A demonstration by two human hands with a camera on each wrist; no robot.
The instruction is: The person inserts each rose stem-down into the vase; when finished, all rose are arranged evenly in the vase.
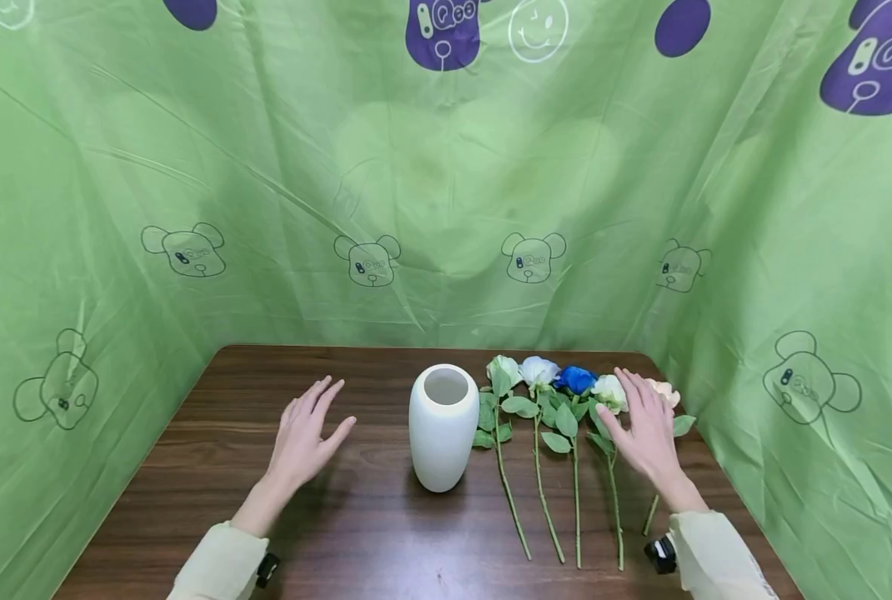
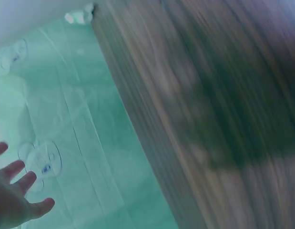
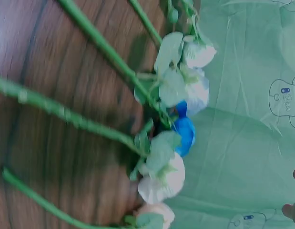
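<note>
A white vase point(image 1: 443, 442) stands upright near the middle of the dark wooden table. To its right lies a row of long-stemmed artificial roses: a white one point(image 1: 503, 371) nearest the vase, a pale bluish one point(image 1: 539, 372), a blue one point(image 1: 575, 380), another white one point(image 1: 609, 392) and a peach one point(image 1: 667, 393). My right hand point(image 1: 644, 433) hovers over the two rightmost roses with fingers spread, holding nothing; it partly hides the peach rose. Left of the vase, my left hand point(image 1: 302, 437) is raised above the table, fingers extended and holding nothing.
The wooden table point(image 1: 371, 542) ends at a rounded back edge. Green printed cloth point(image 1: 446, 192) hangs behind it and along both sides. Each wrist carries a small black device point(image 1: 660, 555) at the sleeve cuff.
</note>
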